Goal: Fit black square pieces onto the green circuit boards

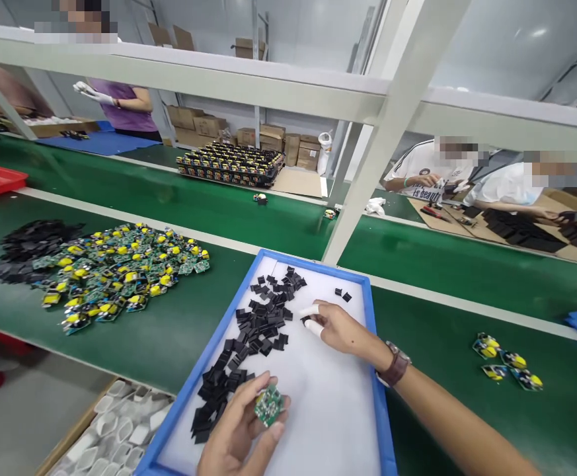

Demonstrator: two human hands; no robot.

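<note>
My left hand (241, 426) is closed around the edges of a small green circuit board (269, 405), its component-dotted face turned up. Farther ahead, my right hand (340, 327) wears white finger covers on two fingers and pinches a small black plastic piece (305, 320), mostly hidden by the fingertips. Both hands are over a blue-rimmed tray (381, 403) with a white bottom. Many loose black plastic pieces (261, 324) lie in a band along the tray's left side. A couple of similar pieces (342, 294) sit apart near its far right corner.
Left of the tray lie a heap of circuit boards (129, 264) with yellow parts and a dark pile (35, 248). Several boards (509, 362) rest at right. A white frame post (372, 145) rises behind the tray. Beyond the green conveyor (298, 225), other people work. White housings (119, 423) fill a box below.
</note>
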